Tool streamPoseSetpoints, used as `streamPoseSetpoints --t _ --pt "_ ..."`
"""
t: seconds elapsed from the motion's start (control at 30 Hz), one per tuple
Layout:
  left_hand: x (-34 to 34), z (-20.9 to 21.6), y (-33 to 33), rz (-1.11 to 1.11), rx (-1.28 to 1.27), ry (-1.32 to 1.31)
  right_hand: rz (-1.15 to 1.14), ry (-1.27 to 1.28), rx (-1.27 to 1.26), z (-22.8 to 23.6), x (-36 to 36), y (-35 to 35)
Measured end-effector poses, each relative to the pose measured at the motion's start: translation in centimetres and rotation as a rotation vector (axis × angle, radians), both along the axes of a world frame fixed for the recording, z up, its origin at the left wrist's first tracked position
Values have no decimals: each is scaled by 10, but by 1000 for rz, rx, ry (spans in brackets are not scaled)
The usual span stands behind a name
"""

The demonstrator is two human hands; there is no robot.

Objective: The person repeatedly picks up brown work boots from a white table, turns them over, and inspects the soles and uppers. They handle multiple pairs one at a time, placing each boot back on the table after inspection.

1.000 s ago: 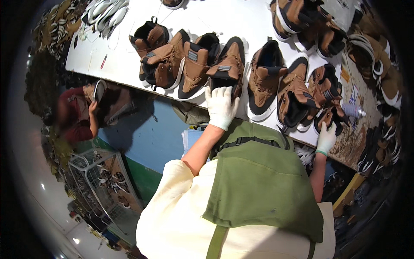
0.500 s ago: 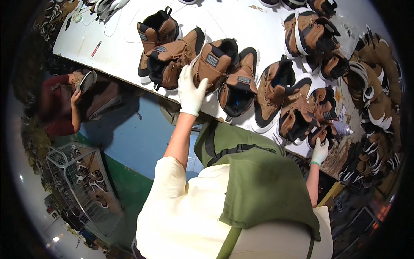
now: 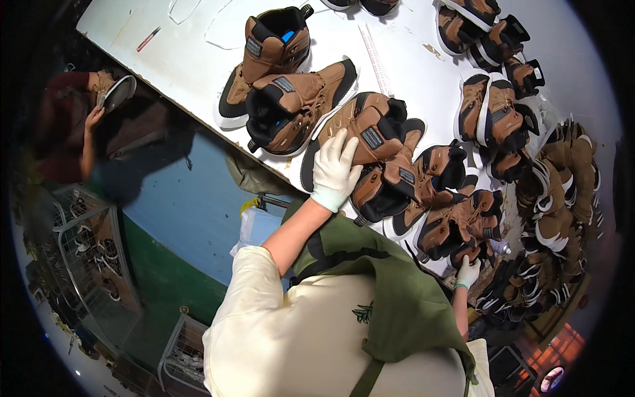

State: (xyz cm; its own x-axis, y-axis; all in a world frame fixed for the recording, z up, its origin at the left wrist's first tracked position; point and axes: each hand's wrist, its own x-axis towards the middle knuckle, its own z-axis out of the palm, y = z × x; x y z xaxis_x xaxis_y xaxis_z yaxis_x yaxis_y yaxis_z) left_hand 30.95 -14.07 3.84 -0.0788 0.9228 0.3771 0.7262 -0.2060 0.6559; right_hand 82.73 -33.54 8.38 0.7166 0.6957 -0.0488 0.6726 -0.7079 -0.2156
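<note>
A tight row of brown and black high-top boots with white soles stands along the near edge of the white table [image 3: 178, 63]. My left hand [image 3: 336, 171], in a white glove, lies on the lace side of a brown boot [image 3: 372, 135], its fingers stretched and apart. At the row's right end my gloved right hand [image 3: 467, 272] curls against the last brown boot [image 3: 465, 253]; its fingertips are partly hidden. Left of my left hand, a separate pair has an upright boot [image 3: 274, 49] and a boot on its side [image 3: 288, 106].
A spray can [image 3: 501, 247] lies just past the row's right end. Stacked boots [image 3: 503, 109] and a large heap of shoes [image 3: 562, 192] fill the right. A red pen [image 3: 148, 40] and ruler [image 3: 374, 59] lie on the table. At left, a co-worker's hand [image 3: 96, 118] holds a shoe [image 3: 119, 92].
My left hand has moved right along with its boot, away from the left pair. The boots between my hands stand closer together. The view has shifted too.
</note>
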Motion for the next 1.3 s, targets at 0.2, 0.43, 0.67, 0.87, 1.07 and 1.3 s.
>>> streamPoseSetpoints --t 0.2,0.43,0.67,0.87,1.07,1.3 --pt "7 -4 0 34 8 -65 -31 -36 -83 10 -13 12" --pt "5 -1 2 16 5 -72 -70 -15 -133 15 -16 15" --pt "7 4 3 36 -73 -8 -107 21 -84 15 -20 13" --pt "7 -3 6 18 -36 44 -128 9 -33 18 -31 13" --pt "7 -4 6 0 -41 46 -125 -89 -97 4 -18 2" --pt "9 -6 5 36 -131 -1 -63 -45 74 1 -22 -3"
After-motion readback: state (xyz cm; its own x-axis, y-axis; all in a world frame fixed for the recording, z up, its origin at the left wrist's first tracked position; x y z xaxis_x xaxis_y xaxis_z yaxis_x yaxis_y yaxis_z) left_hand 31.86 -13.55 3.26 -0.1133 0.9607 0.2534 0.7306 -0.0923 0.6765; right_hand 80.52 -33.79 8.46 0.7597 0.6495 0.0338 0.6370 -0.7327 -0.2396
